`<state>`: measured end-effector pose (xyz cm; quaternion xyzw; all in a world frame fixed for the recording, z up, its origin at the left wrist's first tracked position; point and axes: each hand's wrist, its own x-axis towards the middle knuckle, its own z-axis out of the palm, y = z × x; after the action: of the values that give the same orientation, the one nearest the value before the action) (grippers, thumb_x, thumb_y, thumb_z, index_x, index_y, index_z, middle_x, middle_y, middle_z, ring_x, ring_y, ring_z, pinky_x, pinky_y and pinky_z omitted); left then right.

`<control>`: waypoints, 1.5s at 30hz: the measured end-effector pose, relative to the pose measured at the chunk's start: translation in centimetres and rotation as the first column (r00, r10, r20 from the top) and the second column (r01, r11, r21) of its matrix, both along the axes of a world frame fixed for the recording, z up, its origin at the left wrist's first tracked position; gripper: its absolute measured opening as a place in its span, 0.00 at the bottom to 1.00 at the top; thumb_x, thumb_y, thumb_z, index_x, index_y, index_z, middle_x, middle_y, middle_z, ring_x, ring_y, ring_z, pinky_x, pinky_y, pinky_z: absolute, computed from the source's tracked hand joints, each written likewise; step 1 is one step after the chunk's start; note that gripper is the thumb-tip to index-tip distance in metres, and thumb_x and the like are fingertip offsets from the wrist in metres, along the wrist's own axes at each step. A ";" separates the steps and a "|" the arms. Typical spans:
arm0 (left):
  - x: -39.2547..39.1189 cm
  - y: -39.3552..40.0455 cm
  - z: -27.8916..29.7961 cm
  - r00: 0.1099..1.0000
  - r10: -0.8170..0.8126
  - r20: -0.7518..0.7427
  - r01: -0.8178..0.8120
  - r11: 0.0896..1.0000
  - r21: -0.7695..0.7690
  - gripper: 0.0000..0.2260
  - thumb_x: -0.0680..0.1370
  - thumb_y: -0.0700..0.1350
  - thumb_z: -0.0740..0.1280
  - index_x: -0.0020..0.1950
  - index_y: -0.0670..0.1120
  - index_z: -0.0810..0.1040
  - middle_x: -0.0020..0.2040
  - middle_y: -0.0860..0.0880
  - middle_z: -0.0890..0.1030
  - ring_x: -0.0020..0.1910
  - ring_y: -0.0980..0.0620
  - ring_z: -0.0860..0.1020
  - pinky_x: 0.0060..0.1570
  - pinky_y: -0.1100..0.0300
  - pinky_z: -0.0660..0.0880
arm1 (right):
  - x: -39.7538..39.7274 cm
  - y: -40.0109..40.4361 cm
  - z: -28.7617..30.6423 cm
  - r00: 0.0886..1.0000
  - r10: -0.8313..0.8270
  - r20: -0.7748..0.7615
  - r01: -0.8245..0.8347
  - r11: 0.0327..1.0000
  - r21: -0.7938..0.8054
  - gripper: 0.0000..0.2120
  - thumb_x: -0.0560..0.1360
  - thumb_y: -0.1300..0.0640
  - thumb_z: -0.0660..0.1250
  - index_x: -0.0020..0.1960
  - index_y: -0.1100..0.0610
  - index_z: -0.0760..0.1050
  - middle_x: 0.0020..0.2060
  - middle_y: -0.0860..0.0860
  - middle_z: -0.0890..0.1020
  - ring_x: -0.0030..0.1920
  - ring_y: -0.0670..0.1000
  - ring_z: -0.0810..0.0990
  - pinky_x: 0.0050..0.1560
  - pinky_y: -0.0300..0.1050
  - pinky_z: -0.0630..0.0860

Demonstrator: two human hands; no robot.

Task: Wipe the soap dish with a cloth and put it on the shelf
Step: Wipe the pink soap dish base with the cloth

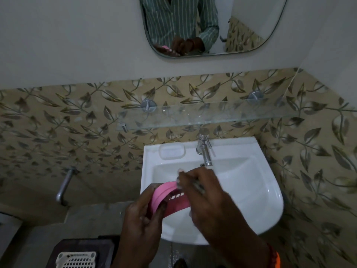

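Note:
I hold a pink soap dish (174,202) tilted over the front left of the white sink (251,190). It has a light pink inner part and a darker slotted base. My left hand (141,219) grips its left end from below. My right hand (204,200) covers its right side, fingertips pinching the upper edge. Something pale and grey shows at those fingertips; I cannot tell whether it is a cloth. The glass shelf (212,117) is fixed to the tiled wall above the tap, with nothing on it.
A chrome tap (204,149) stands at the back of the sink, beside a moulded soap recess (172,150). A mirror (241,26) hangs above. A metal pipe (64,187) juts from the left wall. A dark box with a white grille (77,259) sits below left.

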<state>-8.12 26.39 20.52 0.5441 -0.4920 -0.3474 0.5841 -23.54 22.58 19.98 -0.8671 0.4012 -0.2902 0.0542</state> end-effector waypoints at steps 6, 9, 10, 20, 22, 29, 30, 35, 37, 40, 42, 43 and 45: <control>-0.1 0.4 -0.5 0.992 0.123 -0.024 -0.123 0.992 0.008 0.44 0.73 0.20 0.65 0.39 0.76 0.81 0.34 0.70 0.83 0.36 0.73 0.81 0.40 0.79 0.74 | -1.4 -2.0 -2.5 0.905 -0.188 0.382 0.035 0.927 0.373 0.15 0.80 0.56 0.62 0.64 0.57 0.79 0.51 0.51 0.84 0.51 0.45 0.82 0.54 0.43 0.79; -0.5 0.8 -1.8 0.986 0.156 -0.050 -0.157 0.988 -0.012 0.37 0.73 0.21 0.65 0.41 0.68 0.84 0.36 0.64 0.86 0.36 0.69 0.82 0.41 0.77 0.76 | -1.0 -1.1 -3.1 0.846 -0.287 0.449 0.041 0.874 0.484 0.14 0.80 0.53 0.62 0.62 0.51 0.80 0.53 0.44 0.85 0.55 0.42 0.82 0.59 0.46 0.79; -0.7 0.9 -2.2 0.984 0.166 -0.068 -0.167 0.986 -0.004 0.34 0.73 0.21 0.65 0.41 0.64 0.85 0.35 0.61 0.86 0.34 0.68 0.81 0.39 0.77 0.75 | -1.0 -0.9 -3.3 0.837 -0.296 0.461 0.027 0.863 0.504 0.13 0.80 0.53 0.61 0.61 0.48 0.80 0.53 0.42 0.85 0.55 0.42 0.83 0.58 0.47 0.80; -1.1 0.9 -5.0 0.989 0.145 0.041 -0.147 0.987 0.060 0.22 0.72 0.33 0.75 0.47 0.63 0.83 0.44 0.56 0.86 0.42 0.60 0.84 0.41 0.71 0.78 | -1.2 -1.0 -3.9 0.926 -0.267 0.268 0.179 0.934 0.310 0.11 0.78 0.60 0.63 0.59 0.56 0.79 0.49 0.50 0.84 0.49 0.49 0.83 0.51 0.50 0.82; -0.8 0.8 -5.1 0.986 0.008 0.167 -0.025 0.995 0.095 0.19 0.73 0.39 0.73 0.55 0.63 0.82 0.52 0.57 0.86 0.51 0.56 0.84 0.47 0.66 0.80 | -1.5 -1.3 -3.2 0.987 -0.157 0.027 0.155 0.986 0.062 0.16 0.73 0.62 0.68 0.60 0.61 0.77 0.50 0.55 0.83 0.48 0.55 0.82 0.46 0.50 0.83; -2.1 -0.5 -3.7 0.904 -0.045 0.426 0.013 0.997 0.079 0.05 0.78 0.49 0.65 0.48 0.59 0.78 0.40 0.60 0.83 0.35 0.60 0.82 0.33 0.72 0.73 | -1.2 0.3 -0.9 0.948 -0.072 -0.311 0.015 0.983 -0.182 0.20 0.74 0.61 0.59 0.61 0.68 0.78 0.52 0.61 0.84 0.45 0.56 0.81 0.44 0.46 0.79; -2.0 -0.5 -3.7 0.904 -0.064 0.422 0.033 0.996 0.082 0.05 0.79 0.48 0.64 0.48 0.57 0.78 0.39 0.58 0.83 0.35 0.59 0.82 0.33 0.69 0.74 | -1.2 0.4 -1.0 0.944 -0.079 -0.322 0.018 0.982 -0.187 0.20 0.74 0.60 0.60 0.62 0.68 0.78 0.53 0.61 0.83 0.46 0.57 0.81 0.44 0.46 0.79; -1.3 -0.3 -3.5 0.886 -0.122 0.447 0.135 0.991 0.002 0.06 0.81 0.41 0.63 0.51 0.52 0.76 0.38 0.52 0.82 0.32 0.54 0.81 0.31 0.57 0.78 | -0.6 1.1 -0.7 0.951 -0.041 -0.308 -0.038 0.969 -0.245 0.20 0.75 0.61 0.61 0.65 0.68 0.76 0.59 0.64 0.81 0.51 0.59 0.81 0.54 0.50 0.79; -0.9 -0.4 -3.0 0.855 -0.066 0.514 0.116 0.991 -0.065 0.04 0.79 0.48 0.62 0.53 0.55 0.73 0.41 0.53 0.81 0.32 0.52 0.80 0.32 0.61 0.75 | -0.8 0.5 -0.6 0.978 -0.002 -0.206 -0.031 0.986 -0.161 0.22 0.74 0.63 0.64 0.67 0.66 0.74 0.61 0.60 0.80 0.52 0.56 0.79 0.52 0.46 0.78; -0.3 -0.4 -1.9 0.834 0.023 0.551 0.075 0.985 -0.156 0.08 0.76 0.50 0.63 0.55 0.58 0.70 0.40 0.56 0.77 0.32 0.52 0.78 0.29 0.75 0.68 | -1.0 -0.5 -1.4 0.999 -0.003 0.034 0.002 1.000 0.031 0.24 0.71 0.65 0.72 0.67 0.64 0.74 0.60 0.58 0.82 0.52 0.56 0.81 0.54 0.49 0.81; 0.0 -0.2 -1.5 0.829 0.054 0.557 0.066 0.979 -0.193 0.09 0.75 0.48 0.64 0.54 0.58 0.71 0.38 0.54 0.76 0.31 0.54 0.76 0.27 0.76 0.64 | -1.3 -0.9 -1.5 0.961 -0.084 0.263 0.022 0.973 0.231 0.20 0.75 0.60 0.68 0.67 0.60 0.76 0.59 0.53 0.84 0.56 0.51 0.82 0.60 0.51 0.79; 0.1 -0.1 -1.6 0.829 0.060 0.556 0.063 0.978 -0.200 0.10 0.74 0.47 0.64 0.54 0.58 0.71 0.38 0.52 0.76 0.30 0.54 0.75 0.26 0.73 0.64 | -1.4 -0.8 -1.4 0.941 -0.116 0.318 0.014 0.952 0.307 0.19 0.77 0.57 0.66 0.68 0.57 0.76 0.60 0.50 0.83 0.58 0.47 0.81 0.64 0.49 0.77; 0.3 0.1 -1.9 0.831 0.050 0.553 0.064 0.981 -0.185 0.10 0.74 0.47 0.64 0.54 0.58 0.71 0.38 0.50 0.76 0.28 0.55 0.74 0.25 0.71 0.64 | -1.4 -0.7 -1.3 0.949 -0.098 0.301 -0.008 0.943 0.332 0.19 0.77 0.56 0.65 0.68 0.56 0.76 0.60 0.49 0.83 0.59 0.46 0.81 0.65 0.44 0.76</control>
<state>-7.82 26.48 18.61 0.5595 -0.6741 -0.1264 0.4654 -24.98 21.88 18.69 -0.7794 0.4500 -0.3540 0.2543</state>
